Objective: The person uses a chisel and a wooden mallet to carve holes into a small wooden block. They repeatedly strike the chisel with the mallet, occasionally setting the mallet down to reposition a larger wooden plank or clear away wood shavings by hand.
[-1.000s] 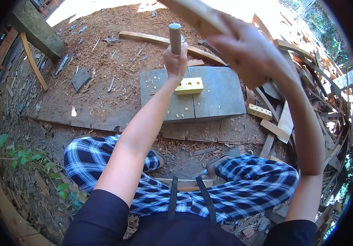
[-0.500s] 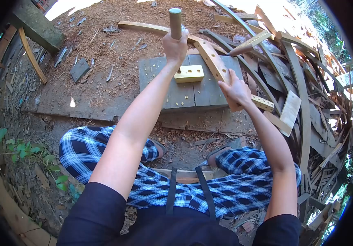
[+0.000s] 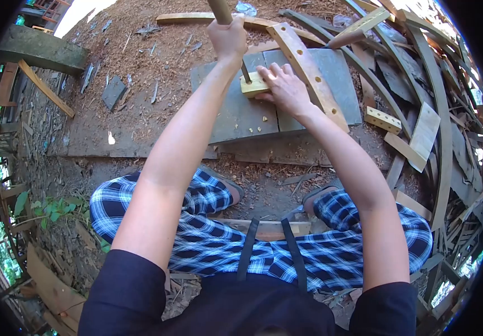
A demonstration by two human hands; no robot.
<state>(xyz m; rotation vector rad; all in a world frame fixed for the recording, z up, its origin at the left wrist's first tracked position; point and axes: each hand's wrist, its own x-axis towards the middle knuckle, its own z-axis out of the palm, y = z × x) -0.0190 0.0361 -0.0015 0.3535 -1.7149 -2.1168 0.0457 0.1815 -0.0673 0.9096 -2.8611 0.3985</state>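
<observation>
My left hand is wrapped round the wooden handle of a tool. The tool's thin dark shaft slants down to a hole near the left end of a small yellow wooden block. My right hand grips the right part of that block and hides it. Under the block is a grey board platform with small chips on it. A long plank with holes lies on the platform just beyond my right hand.
At the right, a small block with holes lies by a pale board and curved strips. A curved wooden strip lies behind the platform. A concrete post stands at the left.
My right hand has let go of the long plank and taken hold of the yellow block. The plank now lies on the platform. The view has shifted slightly.
</observation>
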